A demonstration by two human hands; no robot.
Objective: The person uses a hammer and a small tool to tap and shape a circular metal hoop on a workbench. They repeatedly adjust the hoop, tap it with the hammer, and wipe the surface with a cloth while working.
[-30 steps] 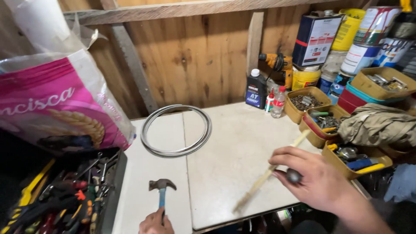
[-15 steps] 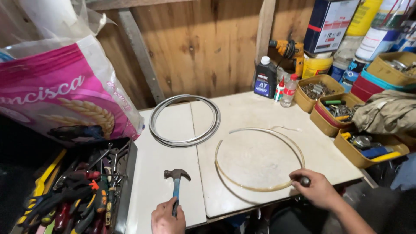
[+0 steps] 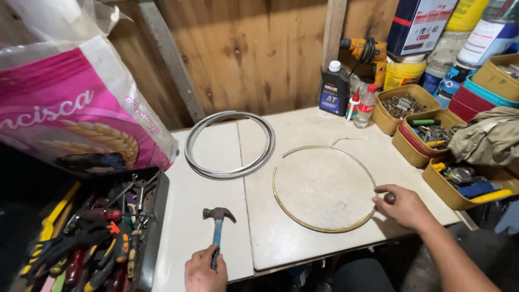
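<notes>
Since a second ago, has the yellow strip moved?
Yes. The yellow strip, held up by the right hand before, now lies curved into a ring right of the grey coil.

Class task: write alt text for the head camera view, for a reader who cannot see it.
A person's left hand grips a hammer on a white table while the right hand touches a thin brass-coloured hoop. A grey coil lies behind; a tool tray sits left.

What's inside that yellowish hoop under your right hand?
Inside the yellowish hoop lies only bare, scuffed white tabletop. The right hand covers the hoop's right edge, so whether anything sits beneath the palm is hidden.
</notes>
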